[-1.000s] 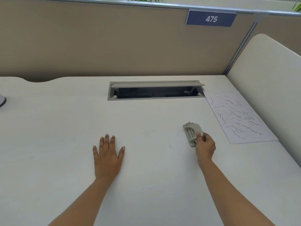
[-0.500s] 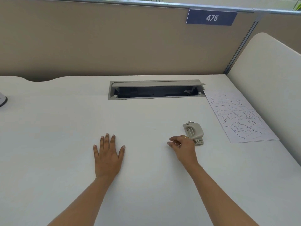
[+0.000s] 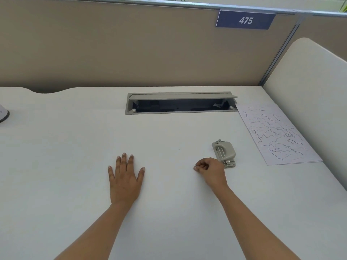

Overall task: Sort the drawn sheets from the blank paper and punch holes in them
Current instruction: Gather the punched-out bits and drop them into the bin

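At the far left edge of the white desk (image 3: 65, 147) sits a pale rounded object (image 3: 3, 113), cut off by the frame and too partial to identify. The left hand (image 3: 124, 179) lies flat on the desk, palm down, its fingers straight and slightly spread, gripping nothing. Behind it, toward the partition, a grey cable tray (image 3: 180, 103) is set into the desktop with its lid tipped open. The right hand (image 3: 211, 170) rests on the desk with its fingers curled in against the thumb, and nothing shows in its grasp. Just beside its knuckles stands the grey hole punch (image 3: 224, 153). Further right, the drawn sheets (image 3: 276, 134) lie flat in a stack, covered with squiggly lines, close to the cream side panel (image 3: 309, 87).
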A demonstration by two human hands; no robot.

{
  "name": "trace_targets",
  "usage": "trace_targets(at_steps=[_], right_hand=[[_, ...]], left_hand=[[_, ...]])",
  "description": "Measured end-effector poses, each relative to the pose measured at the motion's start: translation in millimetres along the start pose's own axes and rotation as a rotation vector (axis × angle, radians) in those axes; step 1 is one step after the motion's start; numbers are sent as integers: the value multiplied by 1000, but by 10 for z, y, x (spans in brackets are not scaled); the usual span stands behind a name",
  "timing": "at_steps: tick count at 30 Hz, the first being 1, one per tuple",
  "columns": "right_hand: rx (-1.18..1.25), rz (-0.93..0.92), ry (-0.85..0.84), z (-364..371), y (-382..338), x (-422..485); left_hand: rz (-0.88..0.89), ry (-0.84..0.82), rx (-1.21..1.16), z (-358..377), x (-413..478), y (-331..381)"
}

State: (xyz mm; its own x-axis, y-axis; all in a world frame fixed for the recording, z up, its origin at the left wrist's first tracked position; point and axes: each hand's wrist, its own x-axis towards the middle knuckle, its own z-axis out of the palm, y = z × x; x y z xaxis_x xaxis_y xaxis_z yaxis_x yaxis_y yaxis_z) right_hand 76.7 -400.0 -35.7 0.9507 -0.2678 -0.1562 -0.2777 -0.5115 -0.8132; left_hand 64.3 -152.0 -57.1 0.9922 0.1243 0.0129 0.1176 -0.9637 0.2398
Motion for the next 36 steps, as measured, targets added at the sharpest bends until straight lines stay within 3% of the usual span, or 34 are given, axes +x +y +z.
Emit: trace_targets(at_steps=[11,13,17,21,25,31,36], right_hand=[[-211,114,-84,19,-133,67],[-51,200,-82,-13,-175,87],[620,380,-118,-75,-295,147],[790,455,-153,-59,-407,223],[678,434,-184,60,-473,329],[156,270,-101,230,-525,419],[49,201,-67,329,-569,455]], left_hand=[[-7,0,-16,12,12,5],[-10,-12,-23,13,10,0],[-1,2,-26,14,5,0],[-7,0,-34,15,11,2],[-2,-3,-22,1,-10,-4],[-7,-21,-19,-6,-5,15],[-14,-23,-23,-20,-11,19]])
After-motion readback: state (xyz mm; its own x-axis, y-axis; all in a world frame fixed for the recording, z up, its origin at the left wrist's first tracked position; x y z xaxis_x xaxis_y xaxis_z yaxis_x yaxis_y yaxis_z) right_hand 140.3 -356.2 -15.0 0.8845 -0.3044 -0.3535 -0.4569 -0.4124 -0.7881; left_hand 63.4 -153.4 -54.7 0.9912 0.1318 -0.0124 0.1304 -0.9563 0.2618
